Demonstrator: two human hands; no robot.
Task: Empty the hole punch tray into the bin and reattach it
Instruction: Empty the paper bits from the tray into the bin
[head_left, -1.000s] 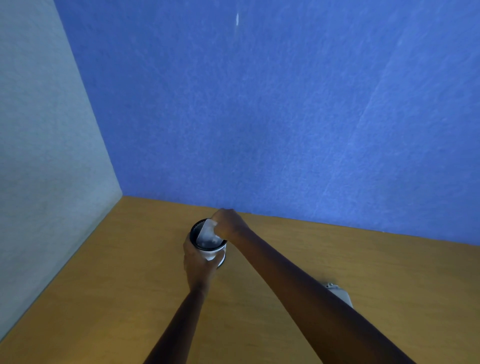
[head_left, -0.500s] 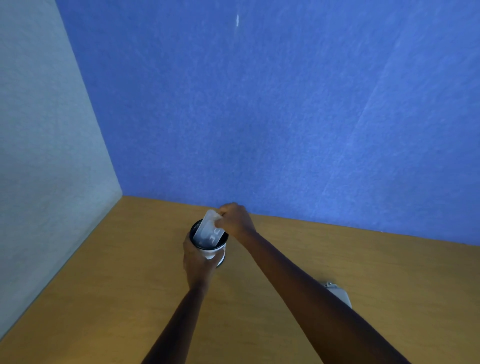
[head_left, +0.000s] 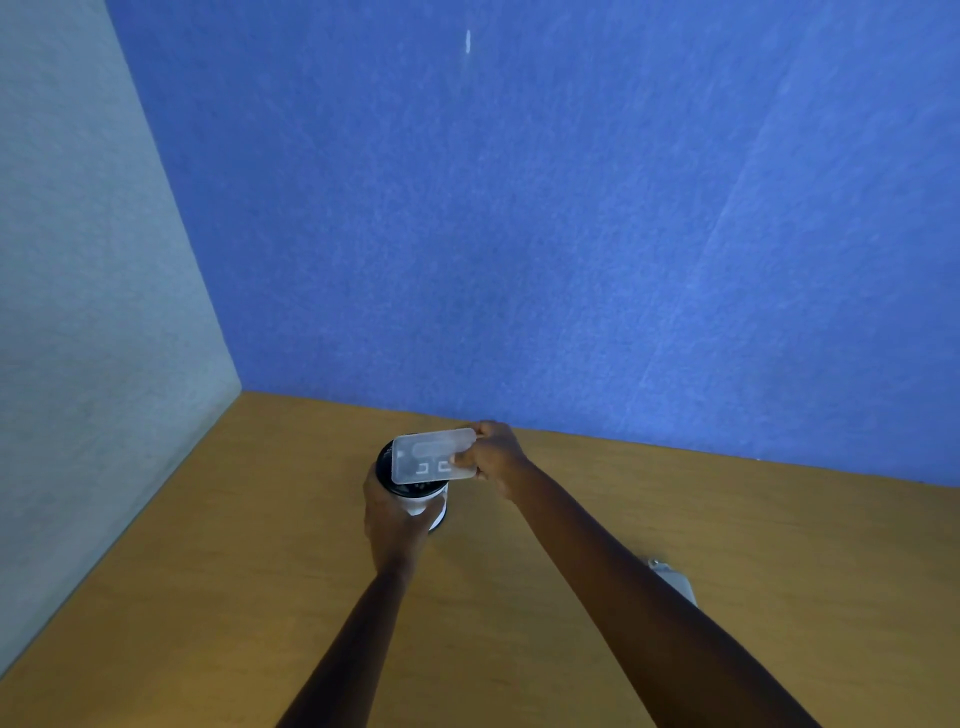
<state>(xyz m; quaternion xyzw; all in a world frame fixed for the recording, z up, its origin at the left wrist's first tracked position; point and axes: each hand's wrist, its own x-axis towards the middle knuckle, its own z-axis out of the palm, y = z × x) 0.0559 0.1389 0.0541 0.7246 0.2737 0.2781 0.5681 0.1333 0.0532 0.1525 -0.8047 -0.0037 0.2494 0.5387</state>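
Note:
My right hand pinches the right end of a translucent plastic hole punch tray, which lies nearly flat just above a small round bin. That bin has a dark mouth and a white wall, and stands on the wooden desk. My left hand wraps around its near side. The hole punch body, grey metal, lies on the desk at the right, mostly hidden behind my right forearm.
The wooden desk meets a blue felt partition at the back and a grey partition on the left. Bin and hands sit close to the back partition.
The tray was tipped down into the bin's mouth. My right hand has lifted it out and turned it to lie nearly level above the bin. My left hand has stayed on the bin.

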